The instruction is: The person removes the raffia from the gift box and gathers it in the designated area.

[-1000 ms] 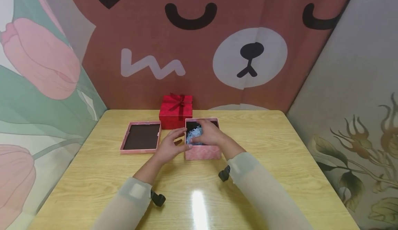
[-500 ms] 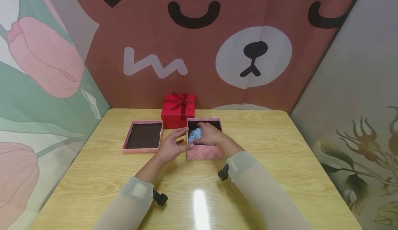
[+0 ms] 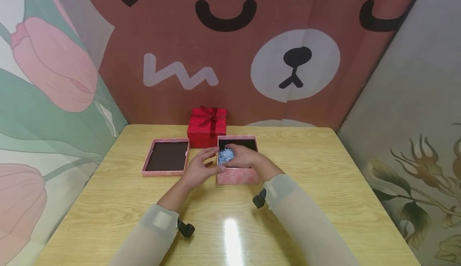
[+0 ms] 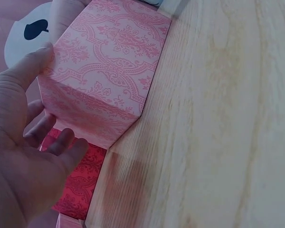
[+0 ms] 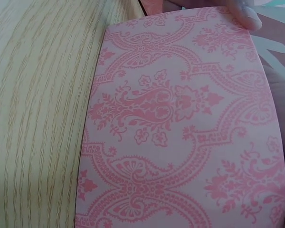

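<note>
At centre, the left hand (image 3: 196,171), fingers relaxed, touches a pink box (image 3: 237,177) while the right hand (image 3: 243,156), grasp unclear, seemingly arranges blue shreds (image 3: 225,156), likely needing spreading.

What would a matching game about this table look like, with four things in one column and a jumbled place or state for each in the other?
Things:
1. Red box
2. Blue shreds
3. Shallow pink lid
4. Left hand

Places and states:
A. Lying flat on the table, dark inside facing up
B. At the near left corner of the open pink box
C. Topped with a ribbon bow
D. Inside the open pink box

Right pairs: 1-C, 2-D, 3-A, 4-B
</note>
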The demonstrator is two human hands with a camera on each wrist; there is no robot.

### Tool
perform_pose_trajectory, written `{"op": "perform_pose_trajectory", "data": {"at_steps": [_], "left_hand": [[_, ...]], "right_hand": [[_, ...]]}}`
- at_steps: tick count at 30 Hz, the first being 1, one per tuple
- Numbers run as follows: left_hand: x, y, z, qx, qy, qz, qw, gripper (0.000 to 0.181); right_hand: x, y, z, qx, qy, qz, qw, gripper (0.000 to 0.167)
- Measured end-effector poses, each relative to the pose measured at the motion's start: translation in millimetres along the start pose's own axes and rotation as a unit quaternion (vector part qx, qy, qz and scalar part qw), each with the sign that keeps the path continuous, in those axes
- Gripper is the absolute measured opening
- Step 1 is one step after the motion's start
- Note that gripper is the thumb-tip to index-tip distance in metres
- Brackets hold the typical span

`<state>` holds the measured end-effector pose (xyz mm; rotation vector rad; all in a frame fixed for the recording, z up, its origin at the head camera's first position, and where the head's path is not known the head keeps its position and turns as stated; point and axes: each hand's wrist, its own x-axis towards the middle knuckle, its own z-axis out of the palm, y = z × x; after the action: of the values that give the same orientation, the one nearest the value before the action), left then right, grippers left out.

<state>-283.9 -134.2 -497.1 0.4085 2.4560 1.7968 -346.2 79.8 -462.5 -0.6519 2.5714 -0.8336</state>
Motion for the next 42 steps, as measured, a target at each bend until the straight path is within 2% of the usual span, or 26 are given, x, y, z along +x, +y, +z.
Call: {"op": "perform_pose_trajectory", "data": {"at_steps": [5,13,21,26,33,42], "left_hand": [[0.4,-0.6,0.3,0.0,-0.002,0.001,1.0,0.076],[0.6,-0.3,1.0,0.019,0.002,0.0,0.9998,0.078],[0.9,0.0,1.1,0.039,0.002,-0.015,0.9991,0.078],[0.9,1.3,0.7,0.049,0.004,-0.009,0.9987,0.079],[0.8,3.5,1.0,0.044,0.005,-0.002,0.999,0.077],[0.8,2.4,0.8,0.051,0.01,-0.014,0.9985,0.076]], "right_hand": [[-0.3,-0.2,-1.1,0.004,-0.028,-0.013,0.9995,0.086],[1.4,1.1,-2.3,0.001,-0.058,-0.013,0.9982,0.077],[1.1,0.7,-3.6,-0.001,-0.073,-0.008,0.9973,0.075],[0.1,-1.5,-6.4,-0.005,-0.081,-0.004,0.9967,0.073],[-0.4,-1.0,-9.0,0.002,-0.078,-0.052,0.9956,0.049],[-1.7,1.2,-9.1,0.01,-0.057,-0.088,0.9945,0.04]]}}
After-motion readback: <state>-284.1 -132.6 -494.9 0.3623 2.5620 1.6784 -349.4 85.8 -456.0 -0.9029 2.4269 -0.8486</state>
